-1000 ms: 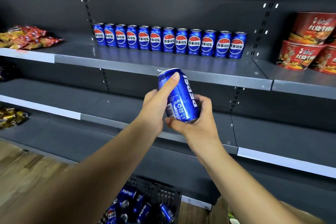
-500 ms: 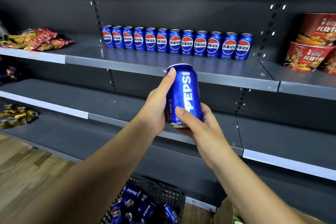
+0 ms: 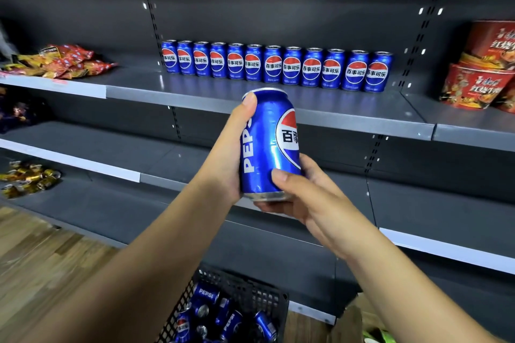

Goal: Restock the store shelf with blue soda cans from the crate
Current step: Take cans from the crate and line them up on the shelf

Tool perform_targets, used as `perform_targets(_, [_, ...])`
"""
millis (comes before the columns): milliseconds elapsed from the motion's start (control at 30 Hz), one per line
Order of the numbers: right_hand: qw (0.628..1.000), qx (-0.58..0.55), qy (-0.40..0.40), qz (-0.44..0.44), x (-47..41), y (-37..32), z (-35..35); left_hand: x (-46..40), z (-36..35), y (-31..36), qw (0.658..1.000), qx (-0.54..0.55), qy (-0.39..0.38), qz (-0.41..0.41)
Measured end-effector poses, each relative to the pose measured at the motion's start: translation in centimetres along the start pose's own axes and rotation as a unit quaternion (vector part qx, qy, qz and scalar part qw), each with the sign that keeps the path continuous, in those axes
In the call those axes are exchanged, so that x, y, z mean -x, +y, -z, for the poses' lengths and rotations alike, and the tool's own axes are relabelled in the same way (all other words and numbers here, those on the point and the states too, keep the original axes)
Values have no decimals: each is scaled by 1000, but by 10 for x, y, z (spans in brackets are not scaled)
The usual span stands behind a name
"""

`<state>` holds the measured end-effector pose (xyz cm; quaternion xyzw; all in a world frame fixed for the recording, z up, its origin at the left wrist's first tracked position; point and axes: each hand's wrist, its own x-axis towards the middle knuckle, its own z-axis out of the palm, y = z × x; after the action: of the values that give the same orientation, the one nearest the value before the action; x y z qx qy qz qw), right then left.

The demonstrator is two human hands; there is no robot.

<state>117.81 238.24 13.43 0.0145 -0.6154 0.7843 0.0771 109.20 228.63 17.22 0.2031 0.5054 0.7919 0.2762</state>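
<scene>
The dark shelf unit (image 3: 278,108) shows three tiers, and on its top tier twelve blue soda cans (image 3: 274,67) stand upright in one row along the back wall, touching side by side, with bare shelf in front of the row out to the front edge. Left of that row on the same tier lies one pile of red and yellow snack bags (image 3: 64,61); right of it stand stacked red noodle bowls (image 3: 479,75), at least three. Below the row, on the floor, sits one black crate (image 3: 250,295) holding a loose heap of cans, too jumbled to count. In front of and below the row, one held can (image 3: 267,145) stands upright in mid-air: the left hand (image 3: 228,159) grasps its side, thumb near the rim, and the right hand (image 3: 303,192) cups its base, each grip closed on it.
</scene>
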Motion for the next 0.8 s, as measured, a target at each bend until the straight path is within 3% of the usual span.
perform_targets(367, [957, 230, 151, 96, 1, 9, -18, 4, 1, -5, 997, -64, 37, -32])
perform_targets(633, [995, 73, 50, 43, 5, 5, -23, 2, 12, -2, 1000, -4, 16, 23])
perform_targets(800, [993, 60, 81, 63, 2, 10, -29, 1, 13, -4, 998, -40, 35, 28])
